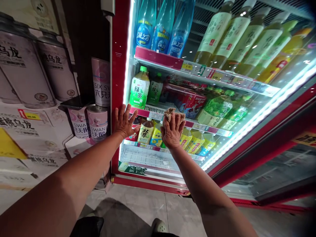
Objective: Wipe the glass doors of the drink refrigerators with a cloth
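On the drinks cooler's (150, 181) glass door (118, 75): cloth (170, 111) under right hand (172, 131).
The right hand's grip holds the cloth against the glass, fingers extended; the left hand (125, 122) lies at the door's left side, grip spread, fingers apart.

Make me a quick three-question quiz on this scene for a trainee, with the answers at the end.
1. Choose one: what is under the fingers of the right hand?
A) a can
B) a cloth
C) a phone

2. True or false: the left hand is clenched in a fist.

3. Count: how many blue bottles show on the top shelf in view of the lit fridge?

Key:
1. B
2. False; it is open and spread.
3. Three
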Tool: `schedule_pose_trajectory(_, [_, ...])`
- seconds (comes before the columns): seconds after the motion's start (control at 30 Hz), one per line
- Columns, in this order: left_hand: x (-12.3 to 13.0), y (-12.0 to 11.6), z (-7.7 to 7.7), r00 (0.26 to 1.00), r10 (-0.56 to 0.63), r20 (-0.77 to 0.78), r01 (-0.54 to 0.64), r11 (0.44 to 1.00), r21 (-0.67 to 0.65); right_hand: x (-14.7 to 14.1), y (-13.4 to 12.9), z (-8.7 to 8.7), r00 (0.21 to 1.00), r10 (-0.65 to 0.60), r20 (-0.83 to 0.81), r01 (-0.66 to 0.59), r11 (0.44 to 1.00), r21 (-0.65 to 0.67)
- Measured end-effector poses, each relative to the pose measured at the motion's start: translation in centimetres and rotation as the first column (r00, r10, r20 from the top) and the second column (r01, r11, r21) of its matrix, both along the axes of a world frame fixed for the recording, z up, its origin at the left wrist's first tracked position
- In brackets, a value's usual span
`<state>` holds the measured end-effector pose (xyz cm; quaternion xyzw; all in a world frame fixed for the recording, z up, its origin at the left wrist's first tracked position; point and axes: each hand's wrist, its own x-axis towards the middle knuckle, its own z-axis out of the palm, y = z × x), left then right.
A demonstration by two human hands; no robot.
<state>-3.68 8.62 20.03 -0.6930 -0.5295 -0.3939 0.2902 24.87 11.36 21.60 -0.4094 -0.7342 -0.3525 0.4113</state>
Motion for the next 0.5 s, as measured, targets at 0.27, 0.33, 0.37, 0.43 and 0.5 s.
schedule_pose_trajectory(0.27, [0.2, 0.0, 0.0, 1.000, -0.015, -0.019, 0.015, 1.000, 0.025, 0.7, -0.6, 1.3, 0.981, 0.062, 0.184, -0.085, 0.989, 0.118])
schedule_pose_trajectory(0.33, [0.3, 0.0, -0.1, 1.000, -0.015, -0.018, 0.016, 0.998, 0.053, 1.0, -0.4, 1.4, 0.987, 0.056, 0.148, -0.078, 0.986, 0.145])
schedule_pose_trajectory(0.37, [0.3, 0.1, -0.1, 1.000, -0.016, -0.018, 0.017, 0.998, 0.066, 0.6, -0.3, 1.4, 0.990, 0.056, 0.129, -0.076, 0.985, 0.154])
schedule_pose_trajectory(0.43, [0.4, 0.2, -0.2, 1.000, -0.019, -0.023, 0.021, 0.996, 0.085, -1.0, -0.3, 1.5, 0.992, 0.067, 0.105, -0.082, 0.985, 0.152])
schedule_pose_trajectory(0.5, [0.4, 0.2, -0.2, 0.999, -0.019, -0.030, 0.022, 0.996, 0.092, -3.2, -0.4, 1.6, 0.990, 0.097, 0.105, -0.110, 0.987, 0.118])
